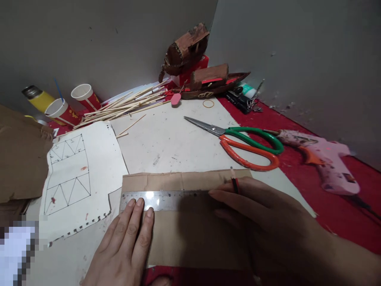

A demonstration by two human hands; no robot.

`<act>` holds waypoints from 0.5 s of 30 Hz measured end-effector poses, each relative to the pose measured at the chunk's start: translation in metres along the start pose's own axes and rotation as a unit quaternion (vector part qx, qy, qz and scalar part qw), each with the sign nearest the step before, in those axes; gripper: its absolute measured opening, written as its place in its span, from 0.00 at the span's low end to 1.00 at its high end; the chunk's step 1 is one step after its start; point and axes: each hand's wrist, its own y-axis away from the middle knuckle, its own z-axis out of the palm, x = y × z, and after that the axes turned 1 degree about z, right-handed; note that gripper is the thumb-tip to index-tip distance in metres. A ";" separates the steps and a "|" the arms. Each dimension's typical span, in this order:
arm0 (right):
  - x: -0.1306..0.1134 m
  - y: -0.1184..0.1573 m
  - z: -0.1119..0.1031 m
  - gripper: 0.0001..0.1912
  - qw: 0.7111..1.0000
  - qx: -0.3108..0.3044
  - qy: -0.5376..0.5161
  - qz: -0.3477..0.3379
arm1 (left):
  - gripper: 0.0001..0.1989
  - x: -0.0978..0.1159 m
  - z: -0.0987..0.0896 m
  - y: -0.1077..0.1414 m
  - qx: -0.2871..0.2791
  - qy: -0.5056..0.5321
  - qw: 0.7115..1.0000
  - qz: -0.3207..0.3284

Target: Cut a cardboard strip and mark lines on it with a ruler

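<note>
My left hand (127,238) lies with its fingers stretched flat on a clear ruler (160,200), pressing it onto a piece of brown cardboard (169,238). A red-and-black pencil (234,184) is in my right hand (256,210), its tip pointing away from me. The right fingertips touch the ruler's right end, and that hand's shadow darkens the cardboard. Beyond the cardboard, scissors (220,131) with one green and one orange handle lie with their blades closed.
A paper (101,159) with truss drawings lies left. Behind are wooden sticks (125,105), red cups (86,99), a yellow bottle (41,101) and two brown model boats (211,75) (187,47). A pink glue gun (327,159) rests right on red cloth; brown cardboard (20,159) stands far left.
</note>
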 end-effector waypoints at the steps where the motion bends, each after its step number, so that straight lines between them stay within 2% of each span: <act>1: 0.000 -0.001 0.000 0.12 1.000 0.001 0.000 -0.014 | 0.52 0.000 0.001 0.001 0.002 -0.002 1.000 0.001; 8: -0.002 -0.008 -0.002 0.08 0.999 0.017 0.004 -0.047 | 0.52 -0.002 0.003 0.001 0.018 -0.008 1.000 0.005; 15: -0.002 -0.009 -0.002 0.09 1.000 0.001 0.000 -0.028 | 0.53 -0.003 0.002 0.001 0.016 -0.001 1.000 0.004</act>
